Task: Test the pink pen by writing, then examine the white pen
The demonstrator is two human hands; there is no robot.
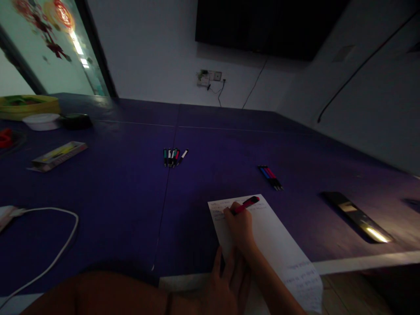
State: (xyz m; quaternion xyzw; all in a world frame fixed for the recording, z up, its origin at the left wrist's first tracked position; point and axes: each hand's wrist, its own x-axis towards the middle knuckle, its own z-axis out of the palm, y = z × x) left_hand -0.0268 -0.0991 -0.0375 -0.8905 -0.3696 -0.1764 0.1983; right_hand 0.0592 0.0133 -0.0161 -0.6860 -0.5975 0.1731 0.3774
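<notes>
A white sheet of paper [272, 238] with lines of writing lies on the dark blue table [131, 197], its near end hanging over the table's front edge. My right hand [239, 227] is closed round a red pen [246, 204], its tip on the top left part of the sheet. My left hand [226, 284] lies flat with fingers stretched out on the lower left edge of the sheet, just behind my right wrist.
Several markers [173, 156] lie in a row mid-table, and a few pens [271, 176] lie further right. A white cable [55, 245] curves at the left. A flat box [57, 155], bowls [41, 121] and a yellow tray [28, 105] sit far left. A dark shiny bar [357, 216] lies at the right.
</notes>
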